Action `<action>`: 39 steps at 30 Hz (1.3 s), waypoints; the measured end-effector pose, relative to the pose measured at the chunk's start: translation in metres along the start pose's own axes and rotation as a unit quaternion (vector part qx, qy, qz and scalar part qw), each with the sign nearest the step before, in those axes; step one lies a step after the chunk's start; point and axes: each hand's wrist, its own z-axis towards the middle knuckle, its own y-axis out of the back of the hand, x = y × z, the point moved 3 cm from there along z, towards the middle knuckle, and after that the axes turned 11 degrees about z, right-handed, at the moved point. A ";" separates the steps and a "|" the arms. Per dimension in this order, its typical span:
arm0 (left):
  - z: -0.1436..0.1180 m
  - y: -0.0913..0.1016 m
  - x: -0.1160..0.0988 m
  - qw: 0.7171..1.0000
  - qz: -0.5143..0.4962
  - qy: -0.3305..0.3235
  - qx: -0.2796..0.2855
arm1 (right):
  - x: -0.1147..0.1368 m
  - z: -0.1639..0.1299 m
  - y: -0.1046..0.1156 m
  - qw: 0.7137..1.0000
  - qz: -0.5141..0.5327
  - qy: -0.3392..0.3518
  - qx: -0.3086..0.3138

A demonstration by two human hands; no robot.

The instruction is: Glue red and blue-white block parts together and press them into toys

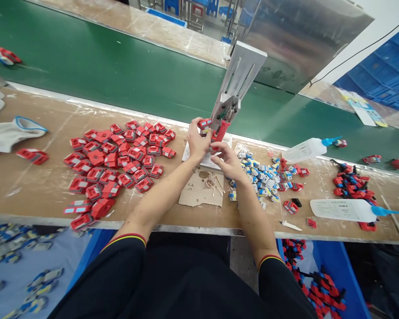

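Note:
In my left hand (198,142) is a small red toy part (205,124) with white and pale blue patches, pinched in the fingers beside the press. My right hand (228,160) has its thumb and forefinger apart. Its fingertips are at the lower end of the red handle (222,130) of a toggle clamp; whether they touch it I cannot tell. The clamp sits on an upright slotted metal press stand (241,66). Below my hands lies a stained cardboard piece (199,195) with cotton swabs (218,186) on it.
Many red toy parts (111,159) are heaped at left, small white-and-blue parts (264,179) at right. Two squeeze bottles (342,209) and a knife (291,225) lie further right. A green conveyor belt (119,66) runs behind. Blue bins (339,266) stand below the table edge.

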 end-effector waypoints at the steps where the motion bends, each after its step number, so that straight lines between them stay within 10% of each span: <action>1: 0.000 0.001 -0.001 1.000 0.005 -0.008 -0.001 | 0.006 -0.002 -0.001 1.000 0.002 0.012 -0.001; 7: 0.002 0.005 -0.007 0.999 0.022 -0.034 -0.021 | 0.087 -0.004 0.001 0.992 0.040 0.114 0.020; 14: 0.004 0.009 0.001 0.997 -0.063 0.030 -0.033 | 0.162 0.112 0.039 0.978 0.066 0.196 -0.035; 17: 0.006 0.013 0.009 0.986 -0.109 0.115 -0.046 | 0.159 0.124 0.045 0.967 0.086 0.230 -0.068; 21: 0.004 0.039 0.015 0.960 -0.180 0.208 -0.047 | 0.131 0.064 0.030 0.935 0.007 0.320 -0.149; 25: -0.014 0.083 0.007 0.945 -0.222 0.239 0.001 | 0.080 0.001 0.004 0.972 -0.121 0.190 -0.062; 33: -0.063 0.112 -0.039 0.937 -0.265 0.165 0.154 | 0.059 -0.037 -0.043 0.985 -0.120 0.126 -0.018; 39: -0.074 0.098 -0.048 0.935 -0.302 0.103 0.154 | 0.083 -0.054 -0.052 0.902 -0.248 0.324 -0.142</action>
